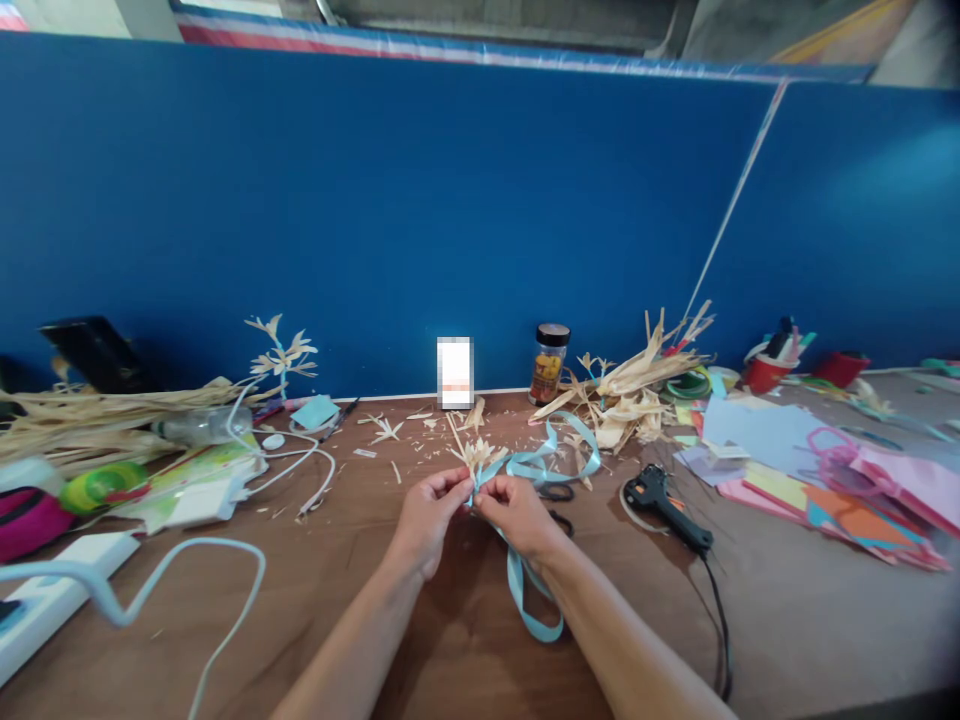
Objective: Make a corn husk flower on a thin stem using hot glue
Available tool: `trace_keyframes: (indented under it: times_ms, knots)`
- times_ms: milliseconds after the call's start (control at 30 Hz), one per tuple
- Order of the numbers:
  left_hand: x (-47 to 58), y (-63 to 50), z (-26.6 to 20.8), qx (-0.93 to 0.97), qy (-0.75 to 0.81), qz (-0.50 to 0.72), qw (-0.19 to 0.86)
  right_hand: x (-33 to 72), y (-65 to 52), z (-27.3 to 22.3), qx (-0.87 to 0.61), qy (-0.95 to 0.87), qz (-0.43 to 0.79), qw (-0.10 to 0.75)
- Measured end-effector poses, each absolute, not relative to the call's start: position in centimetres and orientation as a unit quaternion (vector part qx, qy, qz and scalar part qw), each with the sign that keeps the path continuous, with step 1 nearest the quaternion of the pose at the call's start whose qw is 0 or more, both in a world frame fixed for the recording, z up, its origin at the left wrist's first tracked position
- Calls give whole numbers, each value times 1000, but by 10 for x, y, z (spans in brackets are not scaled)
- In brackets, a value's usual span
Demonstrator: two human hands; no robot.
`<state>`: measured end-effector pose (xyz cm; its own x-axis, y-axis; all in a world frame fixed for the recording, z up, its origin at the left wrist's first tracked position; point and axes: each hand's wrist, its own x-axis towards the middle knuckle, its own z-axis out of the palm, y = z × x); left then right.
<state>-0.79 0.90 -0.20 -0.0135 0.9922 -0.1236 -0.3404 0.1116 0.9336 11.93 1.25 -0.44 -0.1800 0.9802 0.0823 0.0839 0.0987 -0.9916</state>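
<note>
At the lower left of the frame, a white power strip (pixel 75 590) lies on the brown table (pixel 315 640). Near the bottom centre, the light-blue ribbon (pixel 545 632) droops in a loop beside my right forearm. Just below the frame's middle, my left hand (pixel 431 515) pinches the base of the husk flower (pixel 480 452) between thumb and fingers, its pale petals fanning upward. My right hand (pixel 516 510) pinches the ribbon close against that base. Right of centre lies a black glue gun (pixel 667 508). Farther back, a dark-lidded jar (pixel 550 370) stands before the blue panel (pixel 450 200) filling the upper frame.
</note>
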Motion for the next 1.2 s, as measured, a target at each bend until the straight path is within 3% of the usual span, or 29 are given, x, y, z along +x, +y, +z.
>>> trace_keyframes:
  times_ms: [467, 1067, 1133, 1200]
  knots:
    - [-9, 10, 4, 356, 425, 522, 648, 118, 12, -4, -459, -589, 503, 435]
    - [0, 9, -10, 378, 415, 567, 603, 119, 13, -8, -474, -579, 480, 458]
    - [-3, 9, -5, 418, 442, 548, 574, 121, 15, -9, -475, -580, 480, 456]
    - [-6, 7, 0, 494, 496, 547, 460, 124, 18, -10, -480, -581, 472, 458]
